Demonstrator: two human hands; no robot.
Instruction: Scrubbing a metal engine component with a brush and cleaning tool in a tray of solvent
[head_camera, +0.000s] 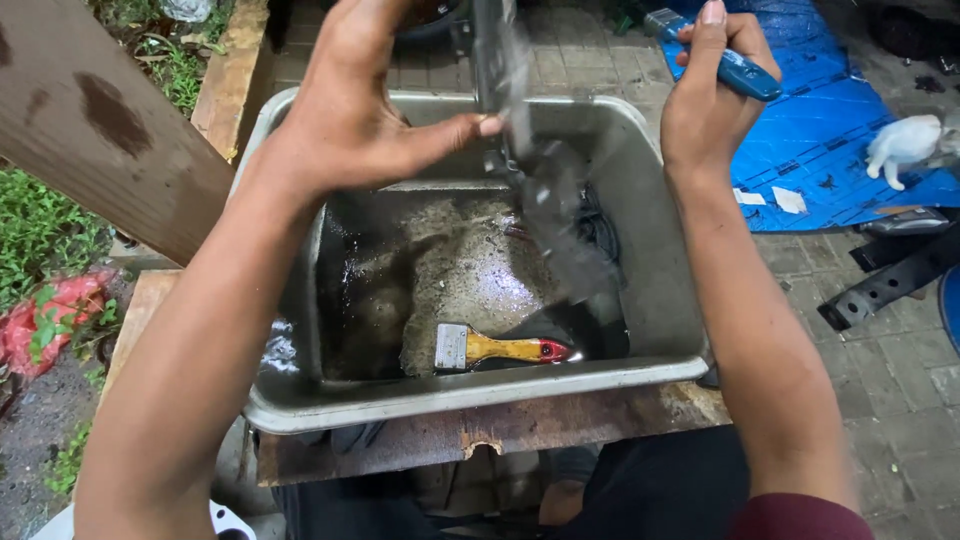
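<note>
Over the metal tub (640, 200), both hands are raised so that whatever runs off falls back into the dirty liquid pooled inside. The left hand (350, 110) is spread wide, thumb pressed against a dark, blurred part (545, 200) that hangs down above the tub's middle; its grip looks loose, more a steadying touch than a clasp. The right hand (705, 100) is closed around a blue-handled brush (735, 68), held beyond the tub's far right corner. A paintbrush (505, 348) with a yellow handle lies in the liquid near the tub's front wall. The tub rests on a rusty worktop (560, 420).
</note>
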